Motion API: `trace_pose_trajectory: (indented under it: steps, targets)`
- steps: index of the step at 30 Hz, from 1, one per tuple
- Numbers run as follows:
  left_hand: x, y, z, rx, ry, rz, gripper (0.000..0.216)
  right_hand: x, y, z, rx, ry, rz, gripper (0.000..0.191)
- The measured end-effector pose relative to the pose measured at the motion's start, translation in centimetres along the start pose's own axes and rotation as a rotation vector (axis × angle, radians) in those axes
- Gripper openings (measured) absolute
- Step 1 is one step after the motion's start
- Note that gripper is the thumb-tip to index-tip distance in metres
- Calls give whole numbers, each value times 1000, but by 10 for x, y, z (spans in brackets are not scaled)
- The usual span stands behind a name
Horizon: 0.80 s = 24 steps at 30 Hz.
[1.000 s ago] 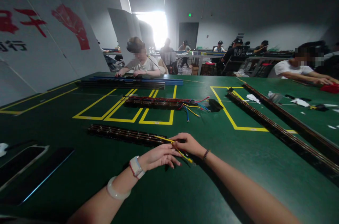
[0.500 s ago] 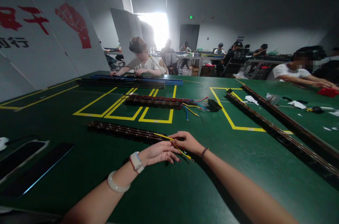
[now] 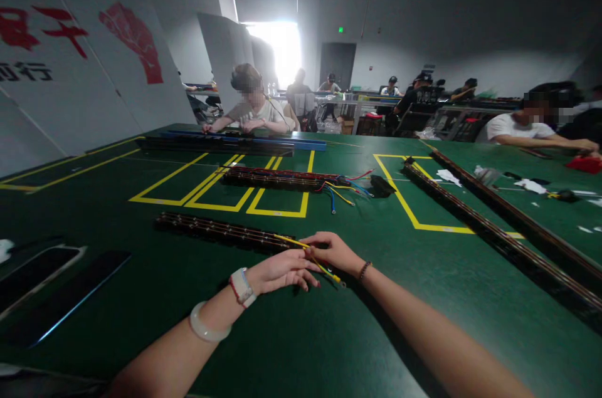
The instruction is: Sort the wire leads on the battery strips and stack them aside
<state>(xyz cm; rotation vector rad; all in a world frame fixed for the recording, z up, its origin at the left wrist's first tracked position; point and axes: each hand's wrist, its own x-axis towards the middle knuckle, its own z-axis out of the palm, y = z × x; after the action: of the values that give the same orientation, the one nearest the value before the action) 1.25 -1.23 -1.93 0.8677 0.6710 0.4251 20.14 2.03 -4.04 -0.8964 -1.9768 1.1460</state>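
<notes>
A slim yellow cable (image 3: 288,240) runs from the near dark strip-shaped assembly (image 3: 219,229) and ends in a metal ring terminal near the hands. My right hand (image 3: 333,252) pinches this cable between thumb and fingertips. Close against those fingertips, my left hand (image 3: 282,269) reaches in under the cable with its fingers stretched and loosely spread. Whether the left fingers touch the cable is hard to make out. The assembly lies flat on the green table (image 3: 263,348), with thin copper-coloured lines along its top.
Farther in lies another strip assembly (image 3: 277,178) with red, blue and yellow leads. Long strips (image 3: 470,218) cross the right side. Two dark phone-like slabs (image 3: 78,298) lie at left. A person (image 3: 258,111) works across the table near long blue-black rails (image 3: 221,145).
The hands and the yellow cable hold nearly the same pose. The view has shifted very slightly. The co-worker across the table has moved a hand a little.
</notes>
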Motion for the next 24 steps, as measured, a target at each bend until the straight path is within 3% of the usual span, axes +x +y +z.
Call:
trace_pose_trajectory:
  steps: [12,21,24]
  targets:
    - [2,1,-1,-36,-30,-16,41,0,-6,-3,-112,-28,-31,29]
    - [2,-3,0,-39,-4,4,28,-1,-9,-2,-252,-44,-90,31]
    - [1,-2,3,-31,15,25,24,-5,-17,-2,-287,26,-111,31]
